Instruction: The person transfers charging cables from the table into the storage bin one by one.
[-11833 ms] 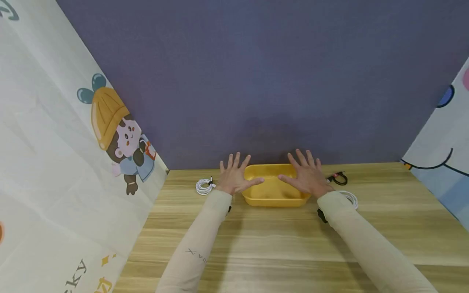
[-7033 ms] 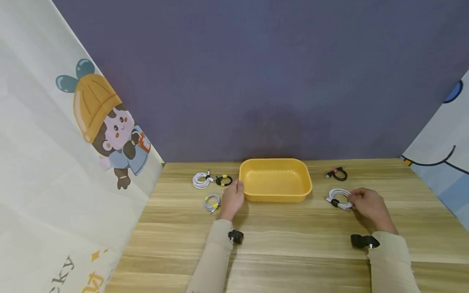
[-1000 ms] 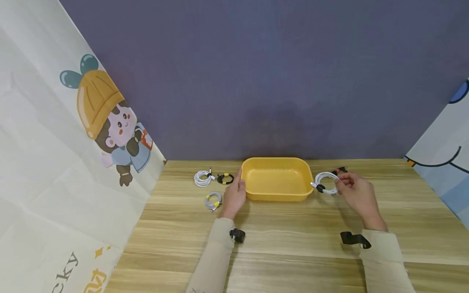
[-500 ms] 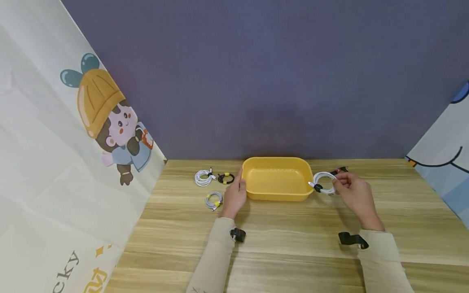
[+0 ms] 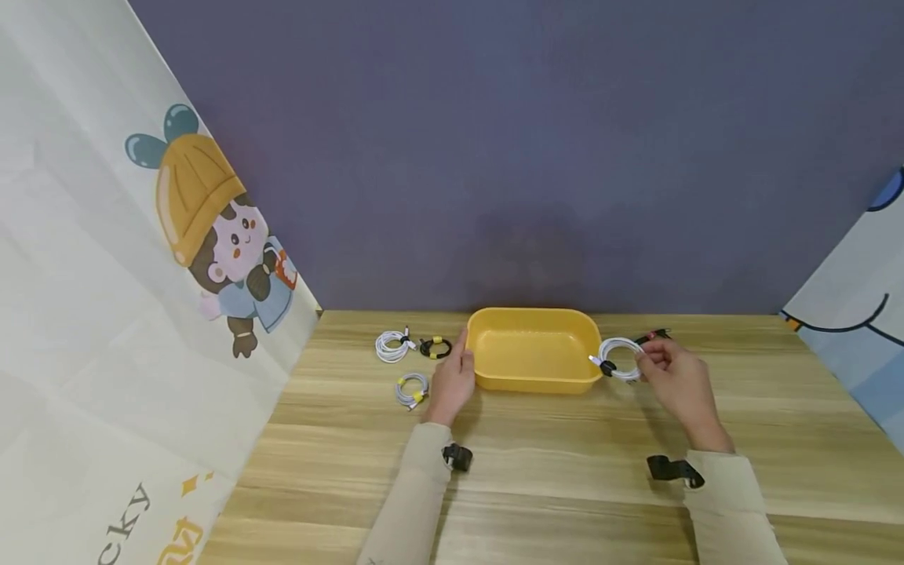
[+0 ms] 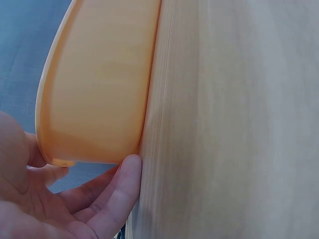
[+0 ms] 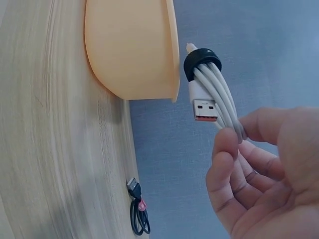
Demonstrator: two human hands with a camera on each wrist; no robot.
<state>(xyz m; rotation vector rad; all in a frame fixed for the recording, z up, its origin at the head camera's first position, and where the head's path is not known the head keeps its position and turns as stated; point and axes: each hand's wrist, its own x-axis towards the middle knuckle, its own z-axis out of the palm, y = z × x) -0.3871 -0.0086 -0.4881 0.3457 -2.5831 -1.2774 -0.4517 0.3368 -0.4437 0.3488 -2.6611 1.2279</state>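
My right hand (image 5: 681, 388) pinches a coiled white USB cable (image 5: 620, 342) between thumb and fingers, raised beside the right end of a yellow plastic basin (image 5: 537, 385). A black strap (image 7: 204, 59) binds the coil, and its USB plug (image 7: 203, 107) hangs free. In the head view the cable's tip overlaps the basin's right rim. With fingers fairly straight, my left hand (image 5: 452, 386) touches the basin's left end; the left wrist view has fingertips (image 6: 130, 169) at its lower corner and the thumb by its rim. Nothing lies inside the basin.
Left of the basin lie a coiled white cable (image 5: 382, 346), a black cable with yellow ties (image 5: 438, 340) and a grey cable (image 5: 400, 390). Behind the right hand is a black cable with a pink tie (image 7: 141, 205). A dark wall (image 5: 537, 196) stands behind the basin.
Seven seconds ago the white cable lay on the table under my right hand; it is now lifted. Over the last second it has moved left to the basin's rim. My left hand stays put.
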